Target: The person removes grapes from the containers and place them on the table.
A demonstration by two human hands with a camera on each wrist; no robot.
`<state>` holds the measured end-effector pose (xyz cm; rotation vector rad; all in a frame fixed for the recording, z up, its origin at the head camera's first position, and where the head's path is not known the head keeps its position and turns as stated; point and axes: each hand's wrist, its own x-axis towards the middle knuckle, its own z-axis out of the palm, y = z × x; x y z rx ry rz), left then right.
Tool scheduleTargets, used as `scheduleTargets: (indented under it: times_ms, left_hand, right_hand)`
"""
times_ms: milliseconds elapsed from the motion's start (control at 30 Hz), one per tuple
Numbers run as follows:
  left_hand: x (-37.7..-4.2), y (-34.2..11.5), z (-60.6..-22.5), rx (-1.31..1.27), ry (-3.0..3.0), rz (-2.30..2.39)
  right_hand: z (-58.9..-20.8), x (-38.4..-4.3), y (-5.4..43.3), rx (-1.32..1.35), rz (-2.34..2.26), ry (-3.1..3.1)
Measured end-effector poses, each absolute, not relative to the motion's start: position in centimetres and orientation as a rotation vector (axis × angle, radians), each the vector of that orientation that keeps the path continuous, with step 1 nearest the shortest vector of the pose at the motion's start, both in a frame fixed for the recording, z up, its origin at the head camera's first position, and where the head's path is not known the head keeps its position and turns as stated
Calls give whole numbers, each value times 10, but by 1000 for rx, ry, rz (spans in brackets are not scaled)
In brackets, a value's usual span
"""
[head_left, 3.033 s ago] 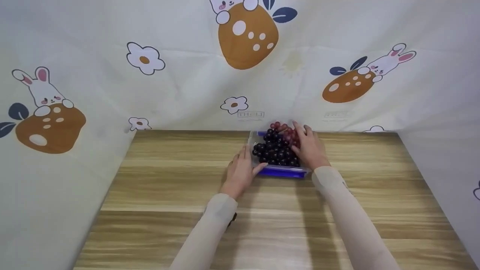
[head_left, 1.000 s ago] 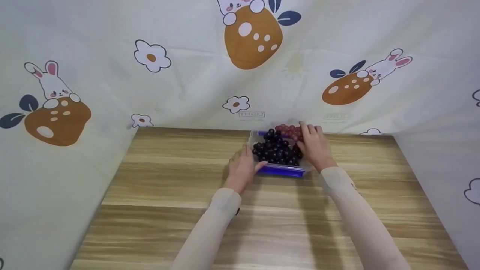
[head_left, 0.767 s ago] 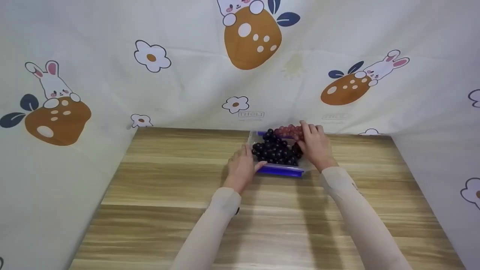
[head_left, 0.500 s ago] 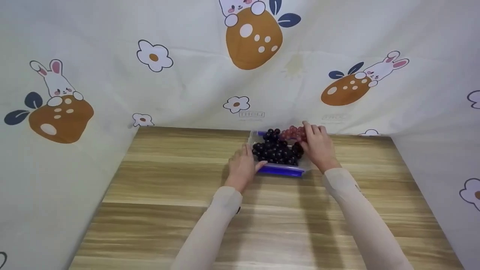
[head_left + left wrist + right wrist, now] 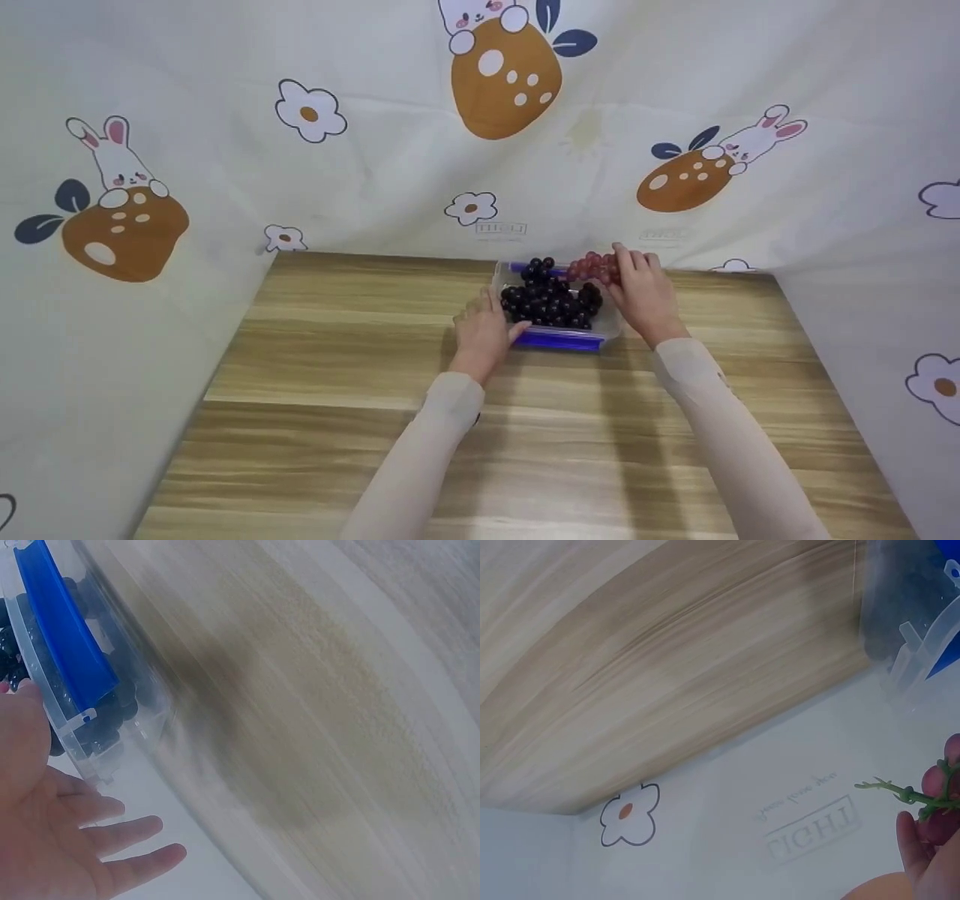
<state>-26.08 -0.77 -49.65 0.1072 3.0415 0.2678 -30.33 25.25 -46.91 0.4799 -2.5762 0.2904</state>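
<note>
A clear plastic container (image 5: 611, 330) with blue clips (image 5: 559, 341) stands near the table's back edge, holding black grapes (image 5: 551, 304). My left hand (image 5: 481, 334) rests at its front left corner, thumb over the rim. In the left wrist view, the fingers of that left hand (image 5: 67, 832) are straight and spread outside the wall. With my right hand (image 5: 646, 296) I hold a bunch of red grapes (image 5: 592, 266) over the container's back right part. The right wrist view shows the bunch's green stem (image 5: 896, 789) sticking out past the fingertips; most of the hand is outside that view.
The wood-grain table (image 5: 337, 360) extends in front and to both sides. A pale cloth (image 5: 375, 165) printed with rabbits and flowers rises directly behind the container and along the left and right sides.
My right hand has drawn the red grapes to the right, off the black ones. More of the black grapes now shows. My left hand has kept its place at the container's corner.
</note>
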Motion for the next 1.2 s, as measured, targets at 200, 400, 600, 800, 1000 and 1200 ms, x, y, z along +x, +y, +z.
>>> scheduleTargets:
  times_ms: [200,400,600,800,1000,1200]
  left_hand:
    - [-258,-8,-496,116,3064,259]
    - [-258,-8,-495,99,3042,270]
    - [-259,-7,-494,89,3011,255]
    - [-257,-7,-494,84,3019,228]
    - [-258,-7,-494,82,3028,220]
    - [-257,-6,-494,72,3026,250]
  right_hand:
    - [-469,-299,256,477,301,-2549]
    - [-473,-296,260,474,316,-2503]
    - [-474,-291,265,426,335,-2505]
    - [-474,-286,269,436,345,-2512]
    - [-476,-283,273,437,378,-2482]
    - [-478,-281,278,430,391,-2475]
